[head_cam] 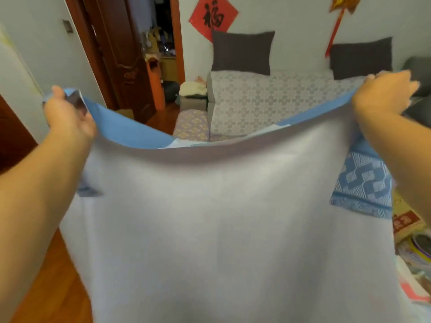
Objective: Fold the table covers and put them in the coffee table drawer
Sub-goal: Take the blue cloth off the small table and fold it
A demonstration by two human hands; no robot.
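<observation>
two hands hold one table cover (210, 217) spread wide: left grip (67, 113) at ten o'clock, right grip (382, 94) at two o'clock, each pinching a top corner.

Home living room indicated, sofa (268, 101) draped in lace cover, two dark cushions (242, 52) propped against white wall, red paper decoration (213, 17) hung above, wooden door (121, 54) seen, wood floor (53, 287) noted.

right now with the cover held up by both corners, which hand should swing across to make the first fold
Probably the left. Both the left hand and right hand grip top corners of the table cover, but the left has open floor below it, while the right hangs over the sofa and clutter.
</observation>
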